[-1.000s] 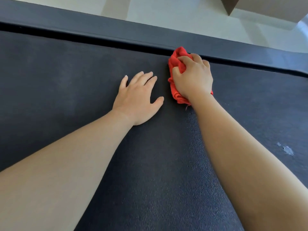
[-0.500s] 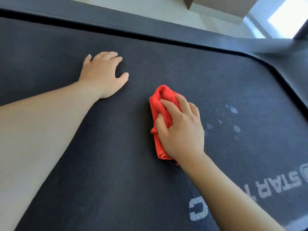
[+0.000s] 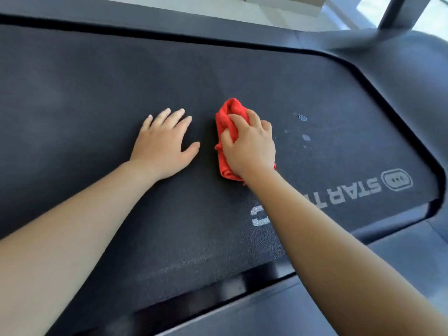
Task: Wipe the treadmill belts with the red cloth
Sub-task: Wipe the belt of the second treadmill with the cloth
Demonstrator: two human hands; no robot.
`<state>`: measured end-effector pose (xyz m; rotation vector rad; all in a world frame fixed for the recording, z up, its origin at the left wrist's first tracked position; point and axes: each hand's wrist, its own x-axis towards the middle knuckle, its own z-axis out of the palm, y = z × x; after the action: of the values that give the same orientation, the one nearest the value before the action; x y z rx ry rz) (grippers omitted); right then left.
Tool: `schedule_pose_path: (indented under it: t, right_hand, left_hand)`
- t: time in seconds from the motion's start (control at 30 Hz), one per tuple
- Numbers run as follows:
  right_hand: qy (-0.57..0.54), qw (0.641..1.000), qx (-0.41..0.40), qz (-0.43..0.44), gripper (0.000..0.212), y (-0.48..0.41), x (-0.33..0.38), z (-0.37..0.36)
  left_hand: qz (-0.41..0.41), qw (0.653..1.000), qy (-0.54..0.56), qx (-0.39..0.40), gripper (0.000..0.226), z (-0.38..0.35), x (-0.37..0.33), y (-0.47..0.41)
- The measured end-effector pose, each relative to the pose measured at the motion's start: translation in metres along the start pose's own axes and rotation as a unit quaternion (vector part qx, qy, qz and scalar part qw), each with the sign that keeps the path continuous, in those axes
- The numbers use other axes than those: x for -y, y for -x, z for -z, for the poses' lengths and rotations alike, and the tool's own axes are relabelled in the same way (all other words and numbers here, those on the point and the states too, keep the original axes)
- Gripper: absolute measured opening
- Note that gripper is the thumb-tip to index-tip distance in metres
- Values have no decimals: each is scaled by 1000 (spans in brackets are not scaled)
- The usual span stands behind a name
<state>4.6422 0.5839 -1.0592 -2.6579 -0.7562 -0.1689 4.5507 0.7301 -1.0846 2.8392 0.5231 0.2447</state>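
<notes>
our right hand [image 3: 249,146] grips the bunched cloth [image 3: 228,122]; left hand [image 3: 162,144] lies flat, fingers spread (bracing); we should press toward the pale spots [image 3: 303,118] at 3 o'clock on the belt [image 3: 97,93]

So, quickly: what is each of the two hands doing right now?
Left hand: open, flat on the treadmill belt, holding nothing.
Right hand: closed on the red cloth, pressing it to the belt.

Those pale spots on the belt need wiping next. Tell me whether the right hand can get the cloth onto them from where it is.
Probably yes. The right hand presses the red cloth on the belt, and the pale spots lie just to its right with bare belt between.
</notes>
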Motion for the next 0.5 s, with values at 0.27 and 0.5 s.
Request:
schedule_pose_path:
  t: [0.27,0.5]
  right_hand:
    - [4,1000,-7,-24,37,21,-9,9]
    - [5,1000,4,-27,38,52,-18,18]
  left_hand:
    - [-12,999,-23,30,67,-1,-30,32]
    - [-30,999,-2,24,61,0,-25,39]
